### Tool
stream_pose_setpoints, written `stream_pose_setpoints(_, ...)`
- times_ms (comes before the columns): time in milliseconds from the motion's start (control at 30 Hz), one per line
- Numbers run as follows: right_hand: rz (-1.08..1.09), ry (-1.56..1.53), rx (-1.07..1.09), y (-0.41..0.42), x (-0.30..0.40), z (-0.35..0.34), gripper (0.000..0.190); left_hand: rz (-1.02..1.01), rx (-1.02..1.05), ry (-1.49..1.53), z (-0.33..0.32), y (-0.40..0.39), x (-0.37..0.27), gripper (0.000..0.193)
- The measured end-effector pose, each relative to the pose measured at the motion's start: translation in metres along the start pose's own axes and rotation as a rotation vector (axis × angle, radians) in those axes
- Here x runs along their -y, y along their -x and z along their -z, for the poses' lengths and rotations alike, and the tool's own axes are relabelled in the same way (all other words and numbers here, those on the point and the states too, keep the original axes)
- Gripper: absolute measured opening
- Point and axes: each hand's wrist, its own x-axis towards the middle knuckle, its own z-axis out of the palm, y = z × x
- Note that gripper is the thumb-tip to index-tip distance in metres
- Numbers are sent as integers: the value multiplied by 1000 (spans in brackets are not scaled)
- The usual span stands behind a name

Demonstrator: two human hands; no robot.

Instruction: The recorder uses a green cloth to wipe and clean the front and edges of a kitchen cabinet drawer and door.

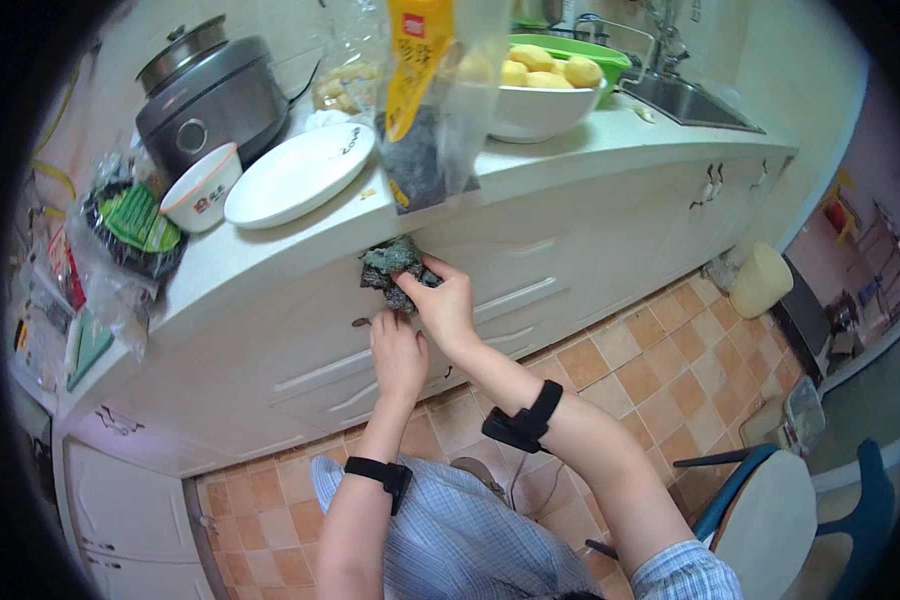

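My right hand holds a crumpled dark and green cloth against the upper front of a white cabinet drawer, just under the countertop edge. Just below and left of it, my left hand rests by a small dark drawer handle; its fingertips point at the drawer front, and whether they grip the handle is hidden. Above the cloth, a clear plastic bag with a yellow print stands at the counter's edge.
On the white countertop stand a rice cooker, a white bowl, an oval plate, and a white bowl of peeled potatoes. A sink lies at the right. Behind me is a chair.
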Motion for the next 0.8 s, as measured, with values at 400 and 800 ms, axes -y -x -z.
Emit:
stream_pose_setpoints(400,-298,-136,-576,-66,-74,211,69,-91,-171,96,-6,10,7,42)
stream_pose_setpoints(800,-161,-9,-320,-23,-65,67,61,-170,-99,136,7,9,15,48)
